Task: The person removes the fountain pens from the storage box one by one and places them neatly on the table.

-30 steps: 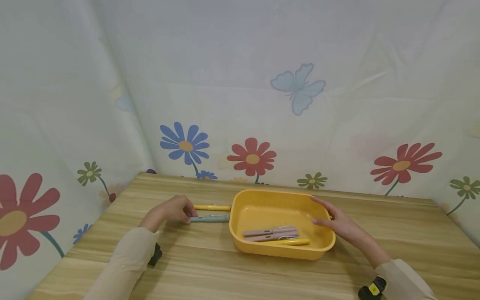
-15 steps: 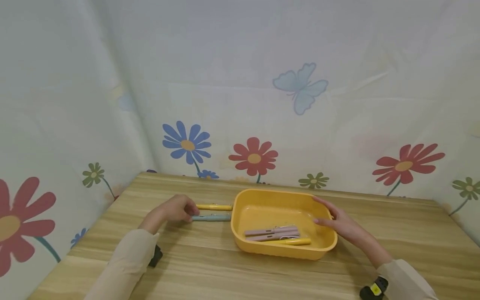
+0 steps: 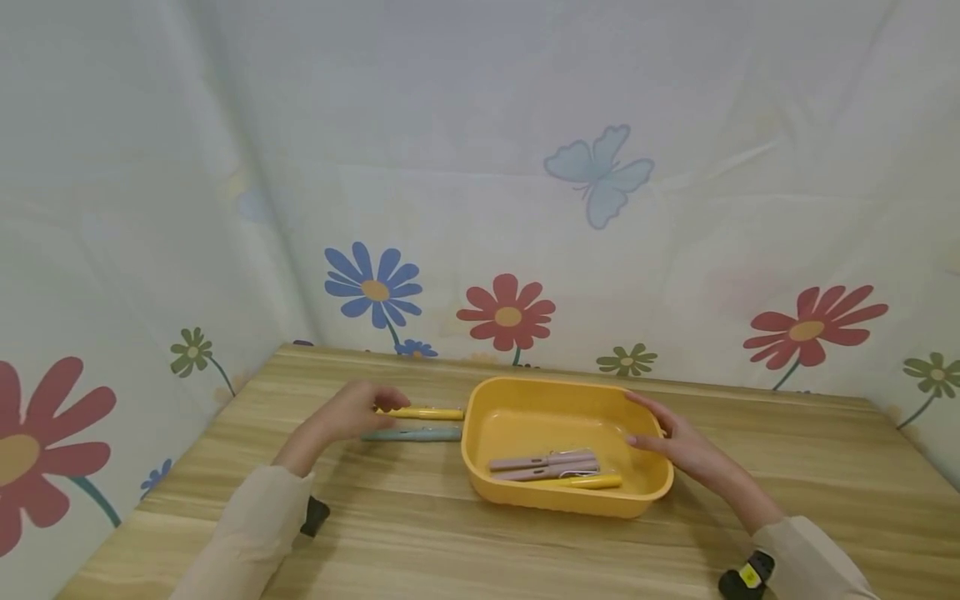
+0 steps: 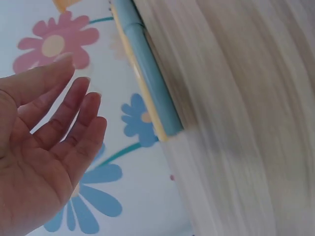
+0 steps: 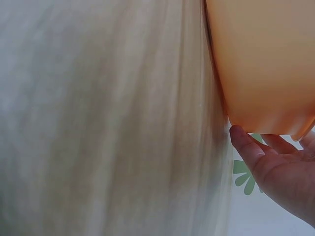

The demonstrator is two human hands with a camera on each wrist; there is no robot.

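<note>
My left hand [image 3: 348, 414] hovers by the left ends of two pens, its fingers apart and relaxed. A teal pen [image 3: 420, 435] lies on the tabletop, with a yellow pen [image 3: 431, 413] parallel behind it. In the left wrist view, a gap separates the hand [image 4: 54, 142] from the teal pen [image 4: 152, 73]. My right hand [image 3: 690, 454] holds the right side of a yellow plastic basket [image 3: 540, 425], thumb over the rim inside. From the right wrist, fingers show against the basket's outer wall [image 5: 266, 64]. Inside lie two mauve pens [image 3: 540, 461] and a yellow pen [image 3: 596, 482].
The wood-grain table [image 3: 420, 542] extends in front of the basket and to both sides. A flower-printed curtain [image 3: 450, 208] hangs behind the table and along its left. Dark wrist devices [image 3: 746, 575] sit at both sleeves.
My left hand has let go of the teal pen's left end and risen slightly, its fingers spreading. The teal pen stays on the table. My right hand and the basket keep their places.
</note>
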